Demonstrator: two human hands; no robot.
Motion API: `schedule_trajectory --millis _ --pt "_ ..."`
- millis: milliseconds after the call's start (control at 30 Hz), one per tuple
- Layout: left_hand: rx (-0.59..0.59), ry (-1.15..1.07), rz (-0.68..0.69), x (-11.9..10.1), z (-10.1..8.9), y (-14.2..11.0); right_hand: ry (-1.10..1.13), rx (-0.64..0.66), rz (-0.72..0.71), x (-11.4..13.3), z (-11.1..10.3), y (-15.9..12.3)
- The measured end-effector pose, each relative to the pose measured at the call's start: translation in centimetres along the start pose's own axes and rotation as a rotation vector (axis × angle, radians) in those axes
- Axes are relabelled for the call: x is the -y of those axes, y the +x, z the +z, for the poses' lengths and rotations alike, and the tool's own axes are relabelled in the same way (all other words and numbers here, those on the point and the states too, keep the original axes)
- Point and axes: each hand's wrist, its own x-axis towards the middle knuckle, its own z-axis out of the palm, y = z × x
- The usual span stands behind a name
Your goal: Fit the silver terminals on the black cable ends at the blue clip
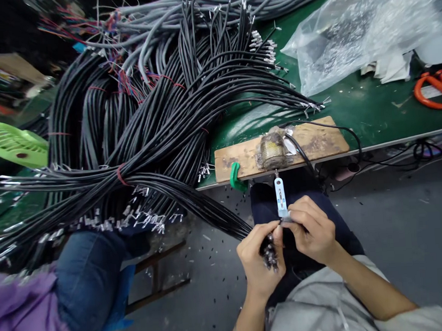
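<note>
My left hand (261, 255) grips the end of a bundle of thin black cables (218, 216); my right hand (311, 228) pinches a small grey piece (286, 220) against it. Just beyond my fingertips is a pale blue, flat, slotted tool (280, 198); farther off, a wooden board (319, 139).

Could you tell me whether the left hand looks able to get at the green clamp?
Probably, once freed: the left hand is holding black cables, but the green clamp is nearby, its near side exposed, and nothing seems to block the way.
</note>
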Motion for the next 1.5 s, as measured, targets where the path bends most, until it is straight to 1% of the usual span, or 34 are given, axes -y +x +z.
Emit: schedule_trajectory --millis 67,133,200,267,300,333,367,400,533,600,633,700,800,833,867,900,933,1000,1067,1100,1133,1167,1200,1233,1300,1333,1367,1400,1433,1467,1500 --pt "0.002 0.003 -0.002 0.1 0.0 0.1 0.019 0.014 0.008 -0.1 -0.5 -0.1" --pt "0.004 -0.017 -0.001 0.1 0.0 0.1 0.068 -0.004 0.093 0.0 -0.9 -0.2" --pt "0.010 -0.043 0.017 0.0 0.1 0.1 0.141 -0.025 0.275 0.2 -1.2 -0.3" --pt "0.011 -0.046 0.018 0.0 0.1 0.0 0.221 -0.009 0.461 0.4 -1.3 -0.4" --pt "0.008 -0.041 0.008 0.0 0.1 0.0 0.252 0.014 0.525 0.4 -1.3 -0.5" --pt "0.004 -0.035 -0.004 0.0 0.1 0.0 0.265 0.037 0.556 0.5 -1.2 -0.5" --pt "0.001 -0.029 -0.012 0.0 0.1 -0.1 0.257 0.050 0.550 0.6 -1.2 -0.5" --pt "0.000 -0.024 -0.012 0.0 0.1 -0.1 0.230 0.053 0.516 0.7 -1.2 -0.4" --pt "-0.002 -0.004 0.023 0.0 0.0 -0.2 0.122 0.055 0.306 0.9 -1.4 0.0" --pt "-0.017 0.005 0.013 0.0 0.0 -0.2 0.142 0.089 0.285 0.9 -1.5 0.1" --pt "-0.023 0.004 0.004 0.1 -0.1 -0.3 0.164 0.105 0.295 0.8 -1.5 0.0" --pt "-0.039 -0.010 -0.013 0.1 -0.1 -0.3 0.236 0.109 0.360 0.8 -1.4 -0.3" --pt "-0.035 -0.048 -0.035 0.2 0.0 -0.4 0.402 0.025 0.525 0.8 -1.0 -0.7" --pt "-0.023 -0.063 -0.036 0.2 0.1 -0.4 0.449 0.016 0.561 0.9 -0.8 -0.7" --pt "-0.009 -0.075 -0.036 0.2 0.1 -0.4 0.471 0.039 0.574 1.0 -0.6 -0.6" --pt "0.007 -0.081 -0.034 0.1 0.2 -0.3 0.457 0.076 0.551 1.1 -0.5 -0.5" --pt "0.022 -0.080 -0.032 0.0 0.1 -0.1 0.406 0.110 0.494 1.2 -0.4 -0.2" --pt "0.064 -0.062 -0.047 -0.2 -0.1 0.2 0.232 0.134 0.306 1.3 -0.6 0.3" --pt "0.164 -0.066 -0.068 -0.3 -0.7 0.7 0.104 0.163 0.125 1.0 -1.2 0.8" --pt "0.237 -0.093 -0.070 -0.3 -1.0 0.9 0.115 0.210 0.068 0.8 -1.5 0.9" --pt "0.312 -0.140 -0.059 -0.2 -1.4 1.2 0.186 0.280 0.057 0.5 -1.8 1.0" --pt "0.378 -0.202 -0.030 0.0 -1.7 1.4 0.311 0.347 0.091 0.2 -2.0 0.9" --pt "0.426 -0.268 0.013 0.2 -1.9 1.7 0.479 0.398 0.165 0.0 -2.1 0.8" --pt "0.446 -0.328 0.059 0.4 -2.1 1.9 0.664 0.430 0.278 -0.2 -2.0 0.6" --pt "0.421 -0.404 0.122 0.8 -2.0 2.2 0.979 0.488 0.589 -0.4 -1.7 0.4" --pt "0.392 -0.417 0.135 0.9 -1.9 2.3 1.069 0.518 0.751 -0.5 -1.5 0.3" --pt "0.364 -0.417 0.137 0.9 -1.7 2.3 1.105 0.553 0.885 -0.6 -1.4 0.5" --pt "0.336 -0.409 0.132 1.0 -1.4 2.3 1.086 0.589 0.983 -0.8 -1.4 0.7" --pt "0.310 -0.396 0.127 0.9 -1.2 2.3 1.032 0.617 1.038 -1.0 -1.4 1.2" --pt "0.285 -0.380 0.118 0.8 -0.9 2.3 0.965 0.636 1.055 -1.2 -1.6 1.7" --pt "0.262 -0.367 0.107 0.8 -0.8 2.2 0.901 0.628 1.048 -1.5 -1.8 2.4"
